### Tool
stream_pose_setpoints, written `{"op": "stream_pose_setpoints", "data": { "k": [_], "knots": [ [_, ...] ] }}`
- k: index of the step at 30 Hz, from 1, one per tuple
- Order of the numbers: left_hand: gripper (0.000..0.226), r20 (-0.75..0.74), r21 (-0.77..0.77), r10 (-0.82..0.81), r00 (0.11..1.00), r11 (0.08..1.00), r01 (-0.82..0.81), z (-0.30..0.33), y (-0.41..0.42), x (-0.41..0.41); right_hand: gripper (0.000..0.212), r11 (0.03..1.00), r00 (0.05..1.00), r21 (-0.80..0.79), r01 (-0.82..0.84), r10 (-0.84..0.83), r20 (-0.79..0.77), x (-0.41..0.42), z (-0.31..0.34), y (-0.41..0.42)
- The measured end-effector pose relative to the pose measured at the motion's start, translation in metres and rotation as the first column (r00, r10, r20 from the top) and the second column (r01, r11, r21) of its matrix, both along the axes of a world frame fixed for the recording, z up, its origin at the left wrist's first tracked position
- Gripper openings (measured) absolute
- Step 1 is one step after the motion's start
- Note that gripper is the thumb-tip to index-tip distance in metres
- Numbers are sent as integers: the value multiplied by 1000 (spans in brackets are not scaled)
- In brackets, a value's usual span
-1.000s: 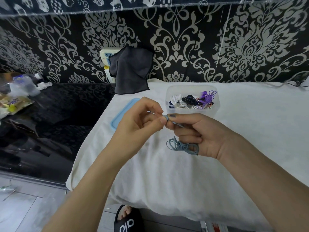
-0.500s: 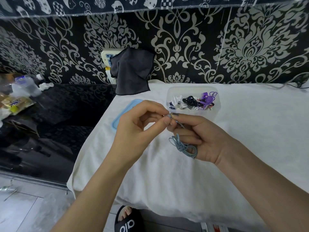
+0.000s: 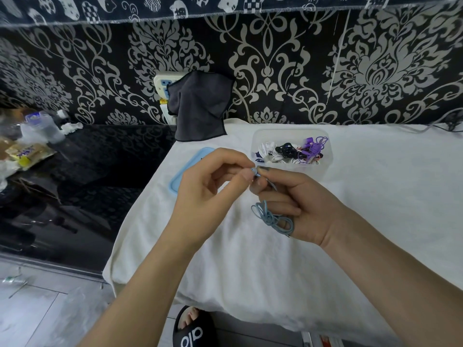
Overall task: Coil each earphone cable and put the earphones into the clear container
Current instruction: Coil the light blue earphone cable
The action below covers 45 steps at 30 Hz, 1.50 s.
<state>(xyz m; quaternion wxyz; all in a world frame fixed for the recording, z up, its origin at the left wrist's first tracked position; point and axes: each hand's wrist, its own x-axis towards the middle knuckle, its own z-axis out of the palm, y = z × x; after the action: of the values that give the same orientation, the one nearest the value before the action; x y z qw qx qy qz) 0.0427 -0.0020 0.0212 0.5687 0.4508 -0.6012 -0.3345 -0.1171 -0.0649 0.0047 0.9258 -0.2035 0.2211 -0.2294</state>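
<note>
Head view, blue earphone cable (image 3: 271,217) loosely coiled, right hand (image 3: 298,209) holding

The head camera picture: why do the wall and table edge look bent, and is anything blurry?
Head view: wide-angle lens bows the white-covered table toward the frame edges; soft even light, faint shadows; the blue earphone cable is sharp, the clutter at far left smeared.
</note>
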Motion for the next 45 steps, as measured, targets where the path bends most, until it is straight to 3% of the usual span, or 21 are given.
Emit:
{"op": "stream_pose_setpoints", "data": {
  "k": [9,18,24,27,32,33,36,41,45],
  "knots": [
    [9,-53,32,13,999,999,-11,-3,-6,-1,4,994,992,-36,105,-107,-63,4,5,5],
    [21,-125,-32,-38,991,999,34,1,-7,-6,11,995,991,61,85,-90,94,7,2,7],
    [15,-128,-21,-24,991,1000,21,1,-6,-6,11,986,970,168,14,-54,236,5,1,8],
    [13,-111,-22,-14,994,1000,11,0,-5,-4,28,973,945,226,-53,-24,325,4,-2,7],
    [19,-83,-29,-23,996,999,21,0,-4,-2,95,973,942,211,-92,16,334,4,-6,5],
    [19,-77,-31,-26,997,999,24,0,-4,-2,95,974,941,205,-95,21,336,4,-6,5],
    [19,-66,-26,-29,997,999,27,1,-4,-1,69,974,930,197,-112,33,366,3,-6,4],
    [17,-94,-9,-26,995,1000,26,3,-2,-1,84,967,924,232,-102,6,381,5,-5,8],
    [18,-73,13,-23,997,1000,24,5,0,-2,77,985,947,166,-53,-4,322,7,-3,8]
  ]
}}
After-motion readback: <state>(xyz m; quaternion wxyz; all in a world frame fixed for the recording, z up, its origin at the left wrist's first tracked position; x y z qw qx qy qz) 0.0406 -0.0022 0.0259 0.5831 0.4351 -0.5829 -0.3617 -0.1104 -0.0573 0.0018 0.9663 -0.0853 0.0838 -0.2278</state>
